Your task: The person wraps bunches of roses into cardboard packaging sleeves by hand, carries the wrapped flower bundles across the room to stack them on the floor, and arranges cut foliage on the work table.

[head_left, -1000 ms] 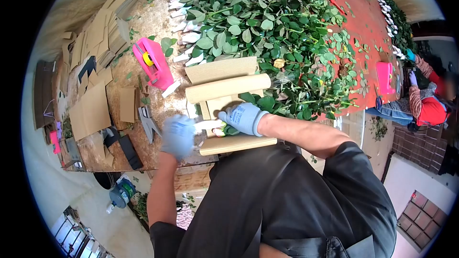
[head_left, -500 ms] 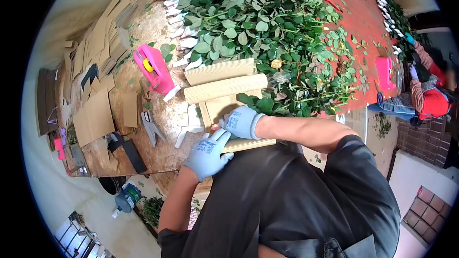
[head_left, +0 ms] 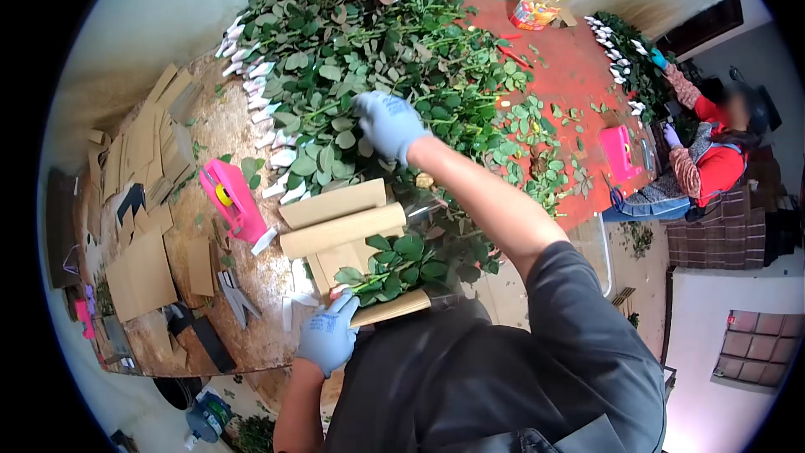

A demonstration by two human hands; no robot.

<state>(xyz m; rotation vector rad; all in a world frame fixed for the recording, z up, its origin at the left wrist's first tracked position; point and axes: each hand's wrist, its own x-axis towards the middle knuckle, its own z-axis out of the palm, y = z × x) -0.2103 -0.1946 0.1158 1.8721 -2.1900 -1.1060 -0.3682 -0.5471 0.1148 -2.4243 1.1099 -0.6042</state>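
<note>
My left hand (head_left: pixel 327 337), in a pale grey-blue glove, grips the near end of a folded corrugated cardboard wrapper (head_left: pixel 335 245), its fingers beside a small reddish bud (head_left: pixel 338 292). Leafy stems (head_left: pixel 402 267) lie across the wrapper, between its rolled far flap and its near edge. My right hand (head_left: pixel 390 126), gloved alike, is over the large heap of leafy stems (head_left: pixel 335 59); motion smears its fingers, so their grip is unclear. White-covered tips (head_left: pixel 267 113) line the heap's left side. A pink tape dispenser (head_left: pixel 233 201) stands left of the wrapper.
Flat cardboard pieces (head_left: pixel 142 273) and a grey stapler-like tool (head_left: pixel 239 298) lie on the left. Loose leaves and red-handled cutters (head_left: pixel 513 54) are on the red tabletop (head_left: pixel 579 189). A second pink dispenser (head_left: pixel 619 153) stands near a co-worker in red (head_left: pixel 721 151).
My right hand has left the wrapper and moved up and away to the leafy heap. The left hand stays at the wrapper's near end. The whole view has shifted.
</note>
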